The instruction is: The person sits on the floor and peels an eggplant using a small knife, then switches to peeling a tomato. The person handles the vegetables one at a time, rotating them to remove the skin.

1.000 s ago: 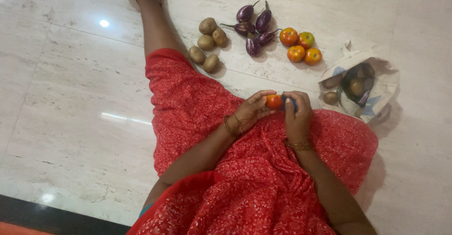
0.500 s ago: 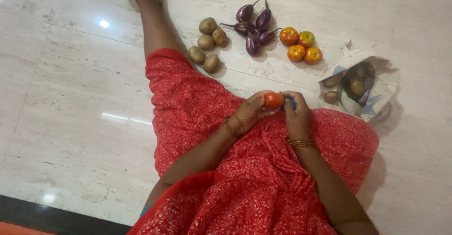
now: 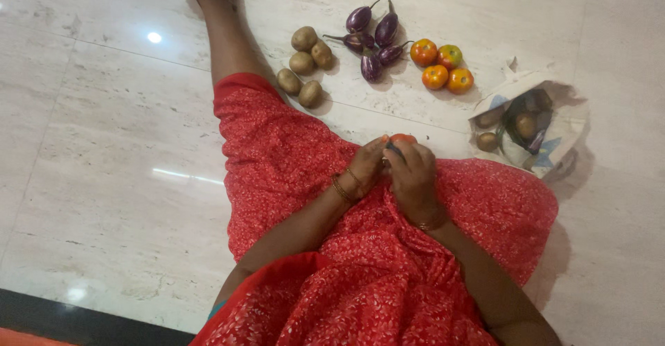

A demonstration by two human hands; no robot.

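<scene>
My left hand (image 3: 366,168) holds a red-orange tomato (image 3: 400,138) over my lap, above the red patterned cloth (image 3: 360,263). My right hand (image 3: 414,174) lies curled over the tomato's near side and hides most of it. A small dark blue object (image 3: 393,149) shows between its fingers, pressed against the tomato. What that object is cannot be made out.
On the marble floor (image 3: 118,145) ahead lie several potatoes (image 3: 305,62), several small purple eggplants (image 3: 370,38) and several tomatoes (image 3: 441,65). An open cloth bag (image 3: 554,145) with more vegetables sits to the right. My bare leg (image 3: 225,34) stretches out at the upper left.
My right hand has moved left and over the tomato, covering most of it and the blue object. The left hand has stayed almost still.
</scene>
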